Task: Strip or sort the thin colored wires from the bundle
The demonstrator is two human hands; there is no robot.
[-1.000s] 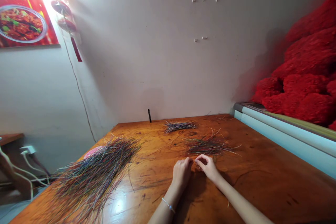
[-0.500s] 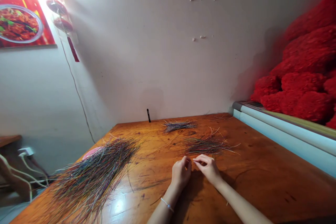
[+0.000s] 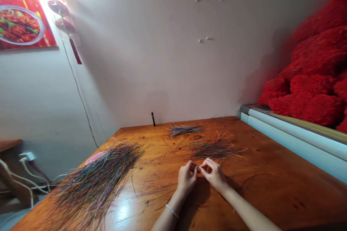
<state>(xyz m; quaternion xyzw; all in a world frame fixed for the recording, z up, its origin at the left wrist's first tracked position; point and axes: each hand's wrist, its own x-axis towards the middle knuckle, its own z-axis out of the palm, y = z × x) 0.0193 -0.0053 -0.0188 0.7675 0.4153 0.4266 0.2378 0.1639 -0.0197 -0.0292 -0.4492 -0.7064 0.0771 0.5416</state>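
Note:
Near the front middle of the wooden table (image 3: 260, 195), my left hand (image 3: 187, 177) and my right hand (image 3: 213, 174) are close together, fingertips almost touching. Both have thumb and forefinger pinched; whatever they hold is too thin to make out, though faint wire-like lines run near both wrists. A small bundle of dark and reddish wires (image 3: 211, 150) lies just beyond my fingers. Farther back sits a tidier bundle of bluish-grey wires (image 3: 185, 129). At the left, a large heap of multicoloured wires (image 3: 100, 180) spreads toward the table's front edge.
A black pen-like object (image 3: 153, 119) stands upright near the wall. Something pink (image 3: 94, 157) lies partly under the large heap. Along the right side are a light-blue ledge (image 3: 292, 140) and piled red fluffy bundles (image 3: 314, 79). White cables and a plug (image 3: 27, 157) are at far left.
My fingertips have come slightly closer together, and the right hand has shifted a little to the left. The wire bundles have not moved.

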